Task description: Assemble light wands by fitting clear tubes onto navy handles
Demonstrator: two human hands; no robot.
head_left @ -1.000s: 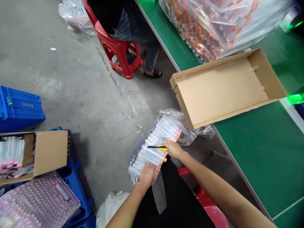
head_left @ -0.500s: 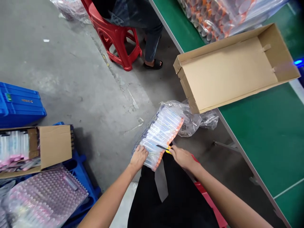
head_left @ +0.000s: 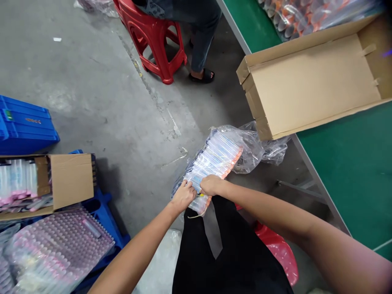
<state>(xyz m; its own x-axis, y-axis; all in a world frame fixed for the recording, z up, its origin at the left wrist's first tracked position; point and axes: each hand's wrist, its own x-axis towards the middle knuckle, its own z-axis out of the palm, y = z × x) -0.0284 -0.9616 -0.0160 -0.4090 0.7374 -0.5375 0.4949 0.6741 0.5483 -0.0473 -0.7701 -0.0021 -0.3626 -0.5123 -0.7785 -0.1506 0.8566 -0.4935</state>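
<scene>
Bagged clear tubes [head_left: 216,157] with orange ends lie beneath and just beyond the fingers of both hands. The left hand [head_left: 183,196] bends over them, its grip impossible to tell; the right hand [head_left: 211,185] is clenched around a mostly hidden yellow tool [head_left: 201,195]. Farther right of the fingers, a cardboard box [head_left: 312,87] rests on a green table [head_left: 352,163].

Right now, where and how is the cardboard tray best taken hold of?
Probably by the short left wall of the cardboard tray, from the left: that end juts past the edge of the green table, so its underside looks reachable.
</scene>
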